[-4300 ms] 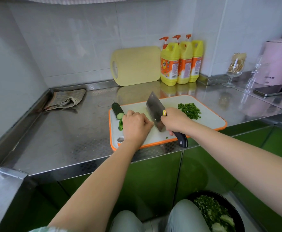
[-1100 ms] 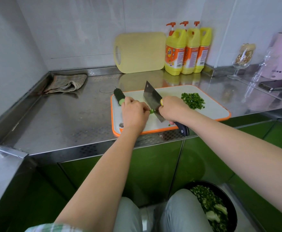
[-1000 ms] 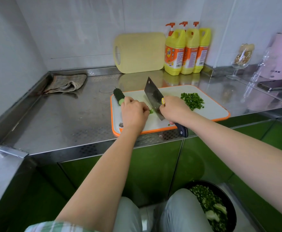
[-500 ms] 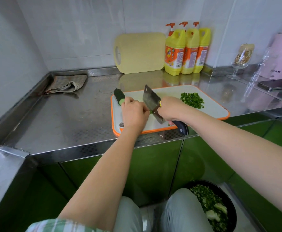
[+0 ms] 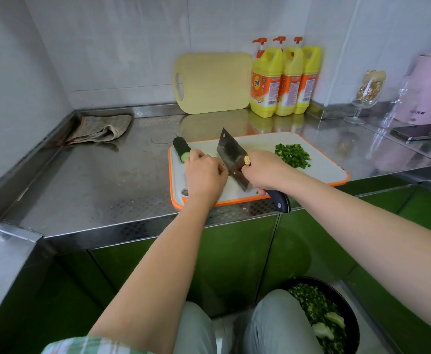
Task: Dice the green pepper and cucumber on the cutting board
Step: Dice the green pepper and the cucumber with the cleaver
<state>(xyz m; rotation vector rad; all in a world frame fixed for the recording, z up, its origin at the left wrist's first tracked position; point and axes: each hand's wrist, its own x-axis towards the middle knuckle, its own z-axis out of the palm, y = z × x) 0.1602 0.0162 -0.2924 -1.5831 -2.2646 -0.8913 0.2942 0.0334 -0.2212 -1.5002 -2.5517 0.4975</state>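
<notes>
1. Nearest on the desk (image 5: 107, 180), the right grip (image 5: 264, 172) is clamped round the knife (image 5: 231, 154) handle. The left grip (image 5: 205, 176) curls down on the green pepper (image 5: 229, 172), mostly hidden, on the cutting board (image 5: 321, 166).
2. That pepper is probably light, slick and springy: pin it with knuckles forward.
3. Farther left, the cucumber (image 5: 181, 150) stub lies dark, bumpy, firm, likely to roll.

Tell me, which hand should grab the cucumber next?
The left hand, probably. It rests on the cutting board right beside the cucumber, while the right hand grips the knife farther away.
</notes>
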